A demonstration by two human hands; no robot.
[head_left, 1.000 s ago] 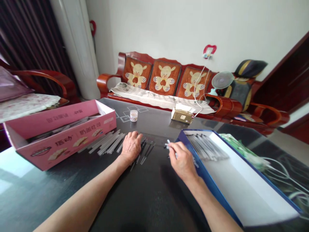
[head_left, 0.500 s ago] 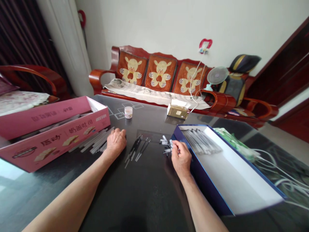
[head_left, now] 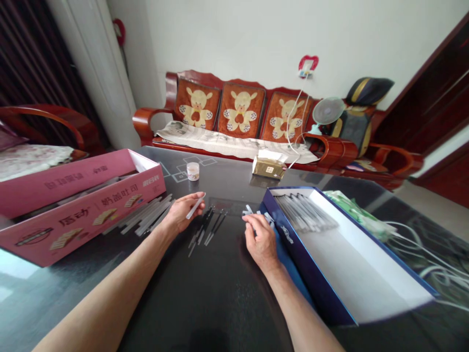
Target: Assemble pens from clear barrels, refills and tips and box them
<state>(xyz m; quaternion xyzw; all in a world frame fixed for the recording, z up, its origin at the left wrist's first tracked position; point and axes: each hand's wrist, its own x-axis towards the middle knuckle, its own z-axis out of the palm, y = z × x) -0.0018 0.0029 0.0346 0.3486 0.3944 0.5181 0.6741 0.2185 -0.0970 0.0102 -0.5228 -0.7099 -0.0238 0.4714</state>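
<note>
My left hand (head_left: 182, 213) is lifted a little off the dark table and pinches one clear pen barrel (head_left: 195, 206) between thumb and fingers. A pile of more clear barrels (head_left: 146, 215) lies just left of it. Several thin dark refills (head_left: 208, 226) lie on the table between my hands. My right hand (head_left: 259, 239) rests palm down, fingers curled over a small heap of pale pen caps (head_left: 251, 213) beside the blue box (head_left: 293, 244). What its fingers grip is hidden. Finished pens (head_left: 304, 212) lie in the far end of that box.
A pink cardboard box (head_left: 84, 210) stands at the left. A small white jar (head_left: 192, 171) and a tissue box (head_left: 268, 167) sit further back. White cables (head_left: 421, 239) trail at the right. A wooden sofa (head_left: 234, 117) lines the wall.
My left hand went left to the barrel pile, then came up holding one clear barrel. My right hand stayed at the caps and settled lower over them.
</note>
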